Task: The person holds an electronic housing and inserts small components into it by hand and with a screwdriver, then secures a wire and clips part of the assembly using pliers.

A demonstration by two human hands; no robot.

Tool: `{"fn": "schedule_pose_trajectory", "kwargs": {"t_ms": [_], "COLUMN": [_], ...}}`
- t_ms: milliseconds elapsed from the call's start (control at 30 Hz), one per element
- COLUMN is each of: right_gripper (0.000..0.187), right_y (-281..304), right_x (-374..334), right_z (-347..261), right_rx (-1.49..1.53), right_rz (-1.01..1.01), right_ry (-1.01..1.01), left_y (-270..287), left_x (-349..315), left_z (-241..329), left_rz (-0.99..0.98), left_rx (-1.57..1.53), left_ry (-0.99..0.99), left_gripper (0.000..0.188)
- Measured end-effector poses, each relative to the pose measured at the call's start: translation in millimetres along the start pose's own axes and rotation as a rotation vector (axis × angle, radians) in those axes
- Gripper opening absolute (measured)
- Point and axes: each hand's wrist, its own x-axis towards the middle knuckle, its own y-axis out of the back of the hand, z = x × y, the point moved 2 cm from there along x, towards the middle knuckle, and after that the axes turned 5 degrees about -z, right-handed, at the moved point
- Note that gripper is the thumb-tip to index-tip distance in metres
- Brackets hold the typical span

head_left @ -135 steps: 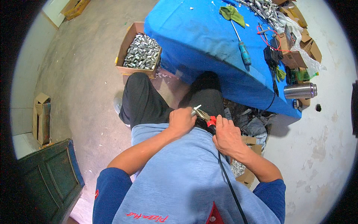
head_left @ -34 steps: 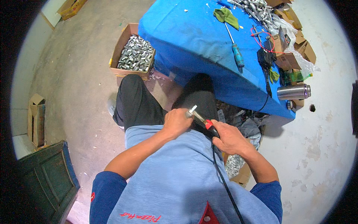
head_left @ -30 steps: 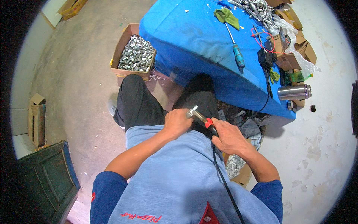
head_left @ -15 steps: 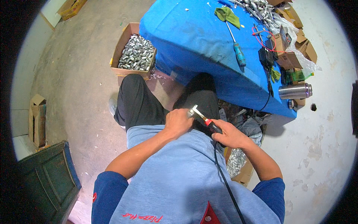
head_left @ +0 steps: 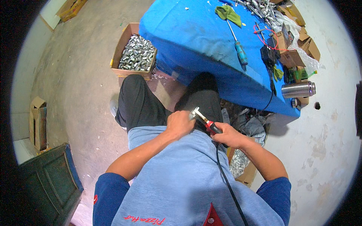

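Evidently, the left hand (head_left: 180, 123) gripped a small metal part (head_left: 194, 113) steady near the lap while the right hand (head_left: 228, 135) closed around a corded tool (head_left: 209, 126) touching it.

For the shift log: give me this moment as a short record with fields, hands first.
left hand: closed on a small metal part over the lap
right hand: grips a corded tool with red and black handle, tip at the part
cord: runs down over the shirt
table: blue cover, with a screwdriver, a green cloth and a steel flask
floor: cardboard box of metal parts
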Motion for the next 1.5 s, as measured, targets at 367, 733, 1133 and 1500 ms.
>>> {"fn": "schedule_pose_trajectory", "kwargs": {"t_ms": [367,733,1133,1500], "right_gripper": [0.046,0.048,0.039,0.041], "right_y": [-6,16,12,6], "right_x": [10,12,5,-45], "right_z": [-18,-53,-19,146], "right_rx": [-1.083,-0.420,0.096,1.172], "right_rz": [0.595,0.415,0.336,0.808], "right_ry": [0.367,0.553,0.388,0.437], "left_y": [-11,9,5,-4], "left_x": [1,-5,0,4], "left_z": [-12,3,-12,-6], "left_rz": [-0.067,0.153,-0.004,-0.018], "left_rx": [-0.145,-0.347,-0.524,-0.562], "left_ry": [0.120,-0.010,0.001,-0.073], "left_gripper": [0.028,0.035,0.045,0.039]}}
